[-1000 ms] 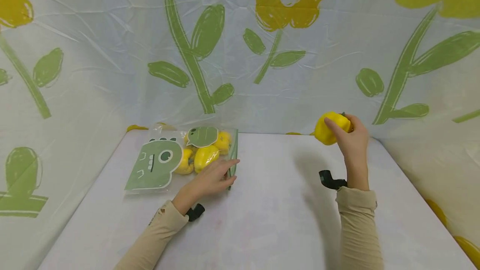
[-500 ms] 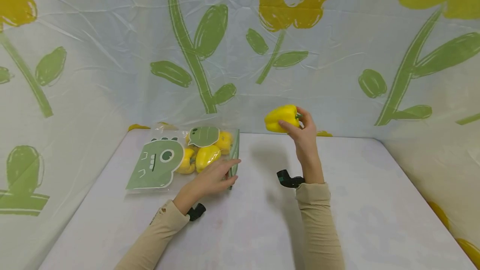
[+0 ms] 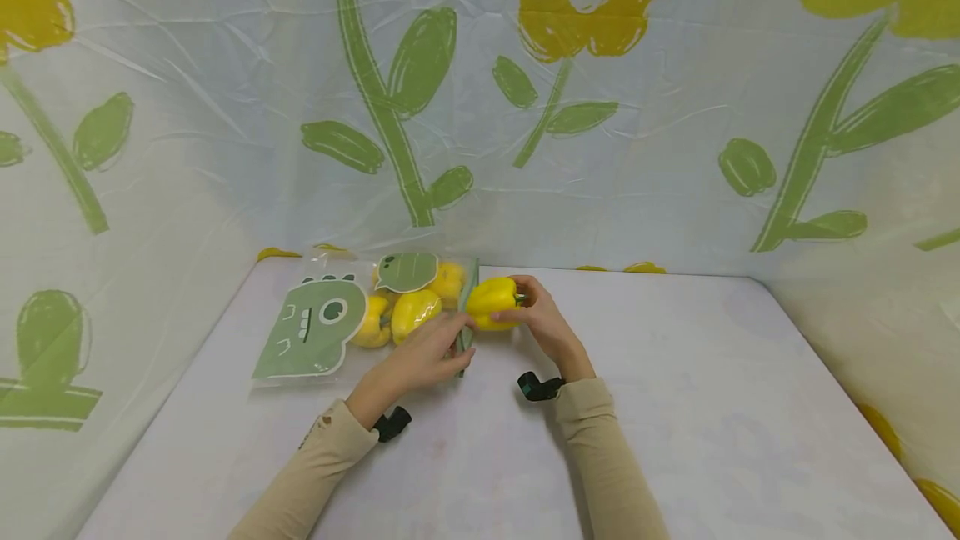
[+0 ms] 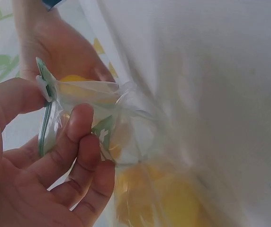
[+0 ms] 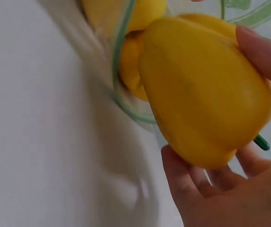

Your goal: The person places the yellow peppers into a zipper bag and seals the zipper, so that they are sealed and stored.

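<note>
A clear zip bag (image 3: 311,336) with a green cartoon monster print lies on the table, its green-edged mouth facing right. Several yellow bell peppers (image 3: 415,315) are inside it. My left hand (image 3: 422,357) grips the mouth's edge; in the left wrist view its thumb and fingers hold the green zip strip (image 4: 44,123), and the mouth gapes. My right hand (image 3: 549,325) holds another yellow bell pepper (image 5: 202,90) by its stem end, thumb on one side and fingers beneath. That pepper's blunt end is right at the bag's opening, with the green rim (image 5: 119,52) just beyond it.
The white table (image 3: 675,407) extends to the right and toward the front. Behind it hangs a flower-print cloth (image 3: 637,148), which also closes off both sides. A black wrist camera mount (image 3: 540,387) juts from the right wrist.
My right hand has carried the pepper leftward and down from the table's right side to the bag's mouth. The left hand has kept its hold on the bag's edge.
</note>
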Demonstrator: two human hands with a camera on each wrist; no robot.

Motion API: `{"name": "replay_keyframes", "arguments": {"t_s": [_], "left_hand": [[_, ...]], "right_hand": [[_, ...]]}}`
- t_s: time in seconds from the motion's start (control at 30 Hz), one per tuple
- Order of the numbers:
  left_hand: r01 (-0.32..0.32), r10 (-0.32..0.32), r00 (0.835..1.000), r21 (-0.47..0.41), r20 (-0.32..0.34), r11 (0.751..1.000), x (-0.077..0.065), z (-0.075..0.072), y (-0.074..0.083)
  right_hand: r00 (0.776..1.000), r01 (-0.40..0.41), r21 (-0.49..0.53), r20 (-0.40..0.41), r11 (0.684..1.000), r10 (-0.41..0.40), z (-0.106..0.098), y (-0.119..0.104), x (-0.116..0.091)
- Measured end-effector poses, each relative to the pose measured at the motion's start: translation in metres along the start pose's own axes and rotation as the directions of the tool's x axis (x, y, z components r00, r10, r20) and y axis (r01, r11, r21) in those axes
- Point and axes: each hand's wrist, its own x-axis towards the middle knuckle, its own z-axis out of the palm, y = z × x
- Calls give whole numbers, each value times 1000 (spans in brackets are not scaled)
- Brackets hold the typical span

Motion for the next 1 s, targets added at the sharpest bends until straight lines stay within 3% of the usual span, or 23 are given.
{"name": "replay_keyframes", "arguments": {"t_s": [0.13,0.47,0.7,1.0], "left_hand": [[30,-30,1000,6,3,1000,-1,0,1],[32,-32,999,-3,16,999,-1,-1,3],[52,-52,999,5,10,999,0,-1,3],[46,-47,999,21,9,999,1,-2,3]], "right_hand": [[995,-3,-19,101,1000,5,9,8,1],[981,20,-197,192,980,18,22,14,4],[964,-26,-150,259,988,65,-2,11,0],[981,12,-80,196,997,4,-6,11,-2]]}}
